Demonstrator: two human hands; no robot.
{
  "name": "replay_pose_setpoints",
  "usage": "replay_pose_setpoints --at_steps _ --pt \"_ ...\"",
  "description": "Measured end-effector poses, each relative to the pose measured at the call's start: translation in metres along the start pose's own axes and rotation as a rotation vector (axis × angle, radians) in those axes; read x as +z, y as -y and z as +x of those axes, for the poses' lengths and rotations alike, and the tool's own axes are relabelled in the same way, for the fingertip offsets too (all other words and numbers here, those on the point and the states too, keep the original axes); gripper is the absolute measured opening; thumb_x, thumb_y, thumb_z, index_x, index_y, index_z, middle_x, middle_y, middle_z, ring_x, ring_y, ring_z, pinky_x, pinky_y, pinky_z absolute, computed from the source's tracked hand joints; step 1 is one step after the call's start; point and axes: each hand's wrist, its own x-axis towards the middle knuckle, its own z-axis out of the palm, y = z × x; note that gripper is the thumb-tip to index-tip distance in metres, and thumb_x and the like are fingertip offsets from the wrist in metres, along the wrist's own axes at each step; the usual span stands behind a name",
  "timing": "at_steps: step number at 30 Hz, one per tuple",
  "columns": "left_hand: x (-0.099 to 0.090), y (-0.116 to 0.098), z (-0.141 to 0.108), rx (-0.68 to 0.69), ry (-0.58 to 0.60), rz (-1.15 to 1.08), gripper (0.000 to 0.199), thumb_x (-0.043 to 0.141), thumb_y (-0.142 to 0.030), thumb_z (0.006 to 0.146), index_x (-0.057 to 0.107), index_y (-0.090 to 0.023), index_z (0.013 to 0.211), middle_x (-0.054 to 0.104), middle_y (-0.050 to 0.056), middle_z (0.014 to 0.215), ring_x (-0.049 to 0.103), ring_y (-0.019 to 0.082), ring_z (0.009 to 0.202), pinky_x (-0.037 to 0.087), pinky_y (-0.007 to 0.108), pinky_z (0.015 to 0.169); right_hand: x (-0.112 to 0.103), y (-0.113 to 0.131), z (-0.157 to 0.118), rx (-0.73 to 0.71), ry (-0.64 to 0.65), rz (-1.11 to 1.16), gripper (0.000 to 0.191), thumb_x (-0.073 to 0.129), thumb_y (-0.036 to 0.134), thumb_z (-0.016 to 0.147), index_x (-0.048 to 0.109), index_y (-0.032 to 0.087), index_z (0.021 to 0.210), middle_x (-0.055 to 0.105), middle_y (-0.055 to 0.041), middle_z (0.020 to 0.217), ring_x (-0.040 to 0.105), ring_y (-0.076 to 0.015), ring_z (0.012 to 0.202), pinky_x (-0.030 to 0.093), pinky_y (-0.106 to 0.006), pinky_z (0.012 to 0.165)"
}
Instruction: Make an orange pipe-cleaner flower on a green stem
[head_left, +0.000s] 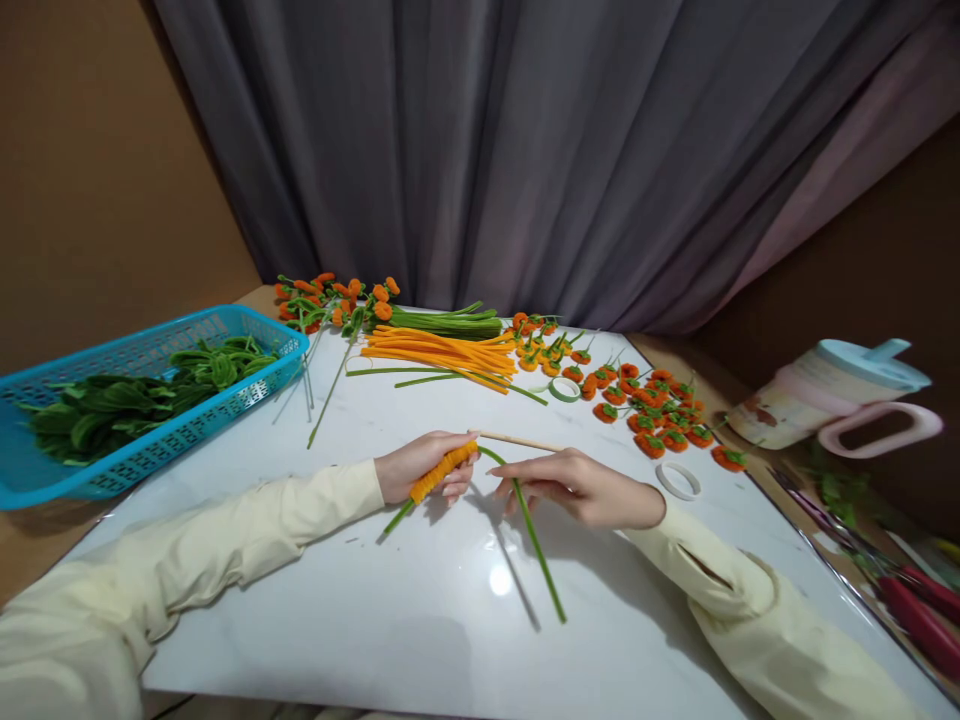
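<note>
My left hand [433, 466] is closed around a tightly wound orange pipe-cleaner coil [442, 474] over the middle of the white board. A green pipe cleaner [536, 545] comes out at both ends of the coil; its longer part bends over and hangs down past my right fingers. In my right hand [574, 487] is a thin wooden stick [517, 440], its tip close to my left thumb and the coil's upper end. My right index finger reaches to the green pipe cleaner; whether it grips it I cannot tell.
Behind my hands lie orange pipe cleaners [442, 350] and green pipe cleaners [450, 322]. Small orange pieces with green tops [649, 400] spread to the right, near two tape rolls [679, 481]. A blue basket [202, 405] of leaves stands left, a cup [810, 395] right, beside red-handled tools [915, 610].
</note>
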Motion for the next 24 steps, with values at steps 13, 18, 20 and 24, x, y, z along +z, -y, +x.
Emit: replay_pose_setpoints --at_steps 13,18,20,24 --pt "-0.004 0.002 0.003 0.003 -0.026 -0.139 0.037 0.050 -0.044 0.083 0.044 -0.014 0.061 0.031 -0.008 0.043 0.026 0.004 0.034 0.026 0.014 0.033 0.037 0.010 0.020 -0.350 -0.282 -0.888 0.022 0.046 0.027 0.092 0.064 0.016 0.086 0.060 -0.0086 0.097 0.044 -0.0223 0.107 0.036 -0.039 0.091" --pt "-0.004 0.002 0.002 -0.055 -0.027 -0.157 0.042 0.051 -0.046 0.082 0.041 -0.015 0.056 0.024 -0.010 0.038 0.016 0.003 0.030 0.019 0.014 0.028 0.057 0.001 0.031 -0.386 -0.264 -0.818 0.024 0.044 0.026 0.094 0.061 0.014 0.082 0.057 -0.0008 0.070 0.050 -0.0133 0.078 0.035 -0.033 0.094" --pt "-0.006 0.002 0.002 -0.054 -0.009 -0.179 0.042 0.051 -0.044 0.083 0.040 -0.015 0.054 0.022 -0.010 0.037 0.013 0.002 0.030 0.016 0.013 0.026 0.064 -0.002 0.033 -0.390 -0.276 -0.848 0.026 0.041 0.022 0.095 0.060 0.014 0.079 0.056 -0.0006 0.068 0.049 -0.0126 0.073 0.036 -0.031 0.092" --pt "-0.009 0.001 0.003 -0.070 0.047 -0.224 0.043 0.044 -0.040 0.087 0.039 -0.015 0.051 0.021 -0.010 0.036 0.011 0.002 0.028 0.014 0.013 0.025 0.073 -0.005 0.034 -0.379 -0.356 -0.908 0.025 0.042 0.020 0.094 0.060 0.012 0.079 0.054 -0.0006 0.065 0.047 -0.0129 0.068 0.038 -0.031 0.091"
